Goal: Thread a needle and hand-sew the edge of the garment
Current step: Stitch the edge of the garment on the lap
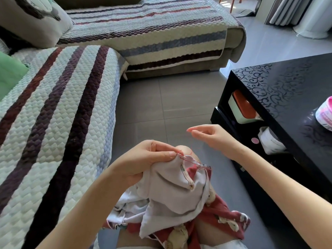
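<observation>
A pale lilac garment point(172, 193) with a red bear-print side lies bunched over my lap. My left hand point(150, 159) pinches its top edge between thumb and fingers. A red thread point(190, 159) loops out from that pinched spot and runs along the edge to the right. My right hand point(206, 134) is raised above and to the right of the cloth, fingers loosely extended, with a thin bit of thread at the fingertips. The needle itself is too small to make out.
A quilted striped sofa point(59, 114) fills the left and the back. A glossy black coffee table point(280, 97) stands close on the right, with a pink-and-white tub point(325, 114) on top and boxes on its lower shelf. Grey tiled floor point(161, 105) lies between.
</observation>
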`<state>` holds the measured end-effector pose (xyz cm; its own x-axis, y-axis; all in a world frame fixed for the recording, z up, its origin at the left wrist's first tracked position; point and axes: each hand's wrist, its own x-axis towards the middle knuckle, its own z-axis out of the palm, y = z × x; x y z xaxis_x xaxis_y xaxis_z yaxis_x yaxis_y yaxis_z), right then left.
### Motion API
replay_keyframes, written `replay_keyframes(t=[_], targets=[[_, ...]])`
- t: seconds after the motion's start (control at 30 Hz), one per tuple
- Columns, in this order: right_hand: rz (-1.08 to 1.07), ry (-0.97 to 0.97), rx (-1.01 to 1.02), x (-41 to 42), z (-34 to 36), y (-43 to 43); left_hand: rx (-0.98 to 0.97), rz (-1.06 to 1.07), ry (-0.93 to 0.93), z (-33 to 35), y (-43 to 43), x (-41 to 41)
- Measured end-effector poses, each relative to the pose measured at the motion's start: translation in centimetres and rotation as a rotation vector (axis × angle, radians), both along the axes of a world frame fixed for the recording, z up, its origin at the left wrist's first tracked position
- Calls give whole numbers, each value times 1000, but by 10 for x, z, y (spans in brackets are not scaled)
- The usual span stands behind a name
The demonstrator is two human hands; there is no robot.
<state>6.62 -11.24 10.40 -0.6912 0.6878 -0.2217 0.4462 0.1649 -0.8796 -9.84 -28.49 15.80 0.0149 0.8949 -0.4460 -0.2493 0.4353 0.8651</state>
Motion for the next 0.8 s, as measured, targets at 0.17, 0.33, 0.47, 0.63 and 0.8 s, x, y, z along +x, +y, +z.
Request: replay_keyframes(t=[0.17,0.33,0.47,0.63,0.8], targets=[[430,100,-139,1,48,-34,13,1,14,3,1,2],[275,174,-101,-2,42,-14,-3,7,6,1,0,1],[64,24,113,-5,12,18,-10,13,5,2,0,1],[62,106,-41,1,15,16,-18,15,1,3,-1,1],[408,108,-214,-2,37,-19,-15,-2,-4,6,1,1]])
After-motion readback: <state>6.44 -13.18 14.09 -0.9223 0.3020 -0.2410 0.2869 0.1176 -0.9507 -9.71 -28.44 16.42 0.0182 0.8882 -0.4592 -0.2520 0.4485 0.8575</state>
